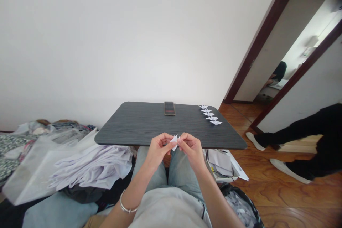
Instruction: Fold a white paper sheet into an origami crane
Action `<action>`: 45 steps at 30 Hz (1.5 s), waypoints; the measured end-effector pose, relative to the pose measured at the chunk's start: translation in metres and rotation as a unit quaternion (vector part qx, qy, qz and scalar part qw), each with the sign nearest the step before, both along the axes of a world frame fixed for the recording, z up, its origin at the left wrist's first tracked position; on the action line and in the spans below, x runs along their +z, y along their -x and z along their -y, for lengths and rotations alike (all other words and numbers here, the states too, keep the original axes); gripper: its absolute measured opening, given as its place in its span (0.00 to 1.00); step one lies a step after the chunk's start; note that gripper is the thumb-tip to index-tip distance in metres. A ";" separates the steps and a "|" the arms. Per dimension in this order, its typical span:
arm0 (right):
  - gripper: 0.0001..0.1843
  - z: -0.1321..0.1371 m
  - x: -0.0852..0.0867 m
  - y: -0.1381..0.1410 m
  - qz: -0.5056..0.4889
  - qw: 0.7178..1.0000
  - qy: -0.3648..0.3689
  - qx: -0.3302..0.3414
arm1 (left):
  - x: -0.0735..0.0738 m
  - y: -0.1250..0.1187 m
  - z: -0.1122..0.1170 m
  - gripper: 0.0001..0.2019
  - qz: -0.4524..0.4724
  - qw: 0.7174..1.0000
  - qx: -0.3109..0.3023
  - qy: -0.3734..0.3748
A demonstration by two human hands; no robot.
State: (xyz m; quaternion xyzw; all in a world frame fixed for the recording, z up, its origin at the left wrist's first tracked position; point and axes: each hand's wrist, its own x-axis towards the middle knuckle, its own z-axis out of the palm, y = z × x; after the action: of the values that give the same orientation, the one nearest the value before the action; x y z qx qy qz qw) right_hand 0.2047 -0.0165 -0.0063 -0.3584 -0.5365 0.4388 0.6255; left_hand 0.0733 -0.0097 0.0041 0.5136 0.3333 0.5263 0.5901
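Note:
Just over the near edge of a dark table (141,123), my left hand (160,146) pinches a small folded white paper (174,143) between thumb and fingers. My right hand (191,146) is closed at the paper's right side, thumb and fingertips pressed on it. The paper has pointed tips at its top, and my fingers cover part of it. Several white paper cranes (211,114) stand in a row along the table's right side. A phone-like dark object (169,108) lies at the table's back edge.
Left of the table are piled white cloth (93,165) and plastic bags (40,171). To the right are a box of paper (221,164) and a black bag of paper scraps (242,206). A person in dark trousers (296,131) is at the right; another person shows through the doorway.

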 end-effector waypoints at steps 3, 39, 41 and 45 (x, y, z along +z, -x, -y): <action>0.14 -0.001 0.002 -0.002 0.001 1.000 0.007 0.023 | 0.002 0.001 0.001 0.11 -0.006 1.000 -0.009 -0.003; 0.12 0.030 -0.009 -0.037 -0.015 1.000 -0.004 0.007 | -0.006 -0.027 0.032 0.14 0.089 0.990 -0.069 0.084; 0.12 0.030 -0.008 -0.043 0.008 1.000 -0.018 0.021 | -0.006 -0.033 0.034 0.15 0.105 0.985 -0.092 0.102; 0.10 0.033 -0.004 -0.057 0.026 0.997 -0.054 0.058 | -0.004 -0.046 0.039 0.16 0.121 0.973 -0.141 0.133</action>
State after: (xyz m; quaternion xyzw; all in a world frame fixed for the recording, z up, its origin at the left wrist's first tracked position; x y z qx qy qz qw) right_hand 0.2617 -0.0494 -0.0106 -0.3040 -0.5952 0.4350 0.6034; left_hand 0.1196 -0.0488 0.0004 0.4046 0.2504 0.4467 0.7577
